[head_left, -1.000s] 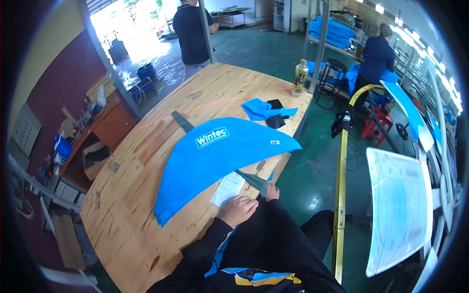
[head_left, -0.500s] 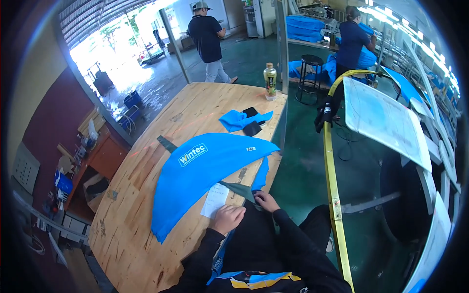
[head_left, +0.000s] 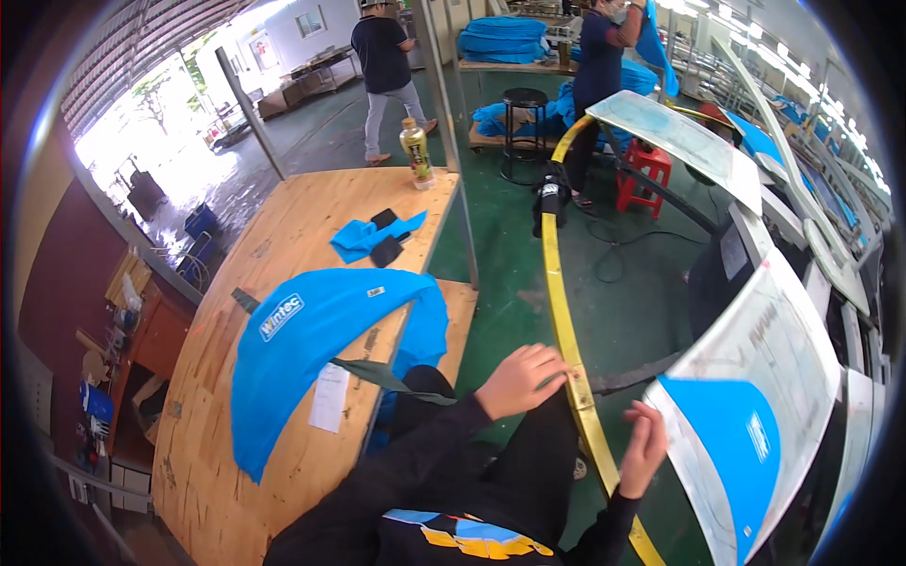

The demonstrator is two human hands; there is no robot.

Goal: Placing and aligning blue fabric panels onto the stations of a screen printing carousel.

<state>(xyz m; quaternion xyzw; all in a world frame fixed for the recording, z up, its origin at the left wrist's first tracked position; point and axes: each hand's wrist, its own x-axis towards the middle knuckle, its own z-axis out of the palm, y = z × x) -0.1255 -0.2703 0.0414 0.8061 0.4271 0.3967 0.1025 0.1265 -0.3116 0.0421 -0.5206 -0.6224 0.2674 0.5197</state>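
Observation:
My left hand (head_left: 524,380) reaches over my lap with fingers apart and nothing in it, its fingertips at the curved yellow rail (head_left: 562,311). My right hand (head_left: 645,451) is raised just right of that rail, empty, fingers stretched out, near the edge of a white curved panel (head_left: 694,370). A blue fabric piece (head_left: 747,453) with a white printed mark lies on this panel. On the wooden table (head_left: 203,396) to my left lies a larger blue fabric piece (head_left: 326,307), partly hanging over the edge. Beside it are a dark green strip (head_left: 377,373) and a white paper slip (head_left: 328,398).
A bottle (head_left: 416,154) stands at the table's far corner near a metal post (head_left: 442,113). Further panels on frames rise at the right. Beyond are a black stool (head_left: 524,99), a red stool (head_left: 645,174), a person walking (head_left: 382,57) and a person handling blue fabric (head_left: 599,57).
My view has turned right. Both hands have left the table edge and moved right to the yellow rail. The panel with blue fabric has come into sight; the far worker now lifts fabric.

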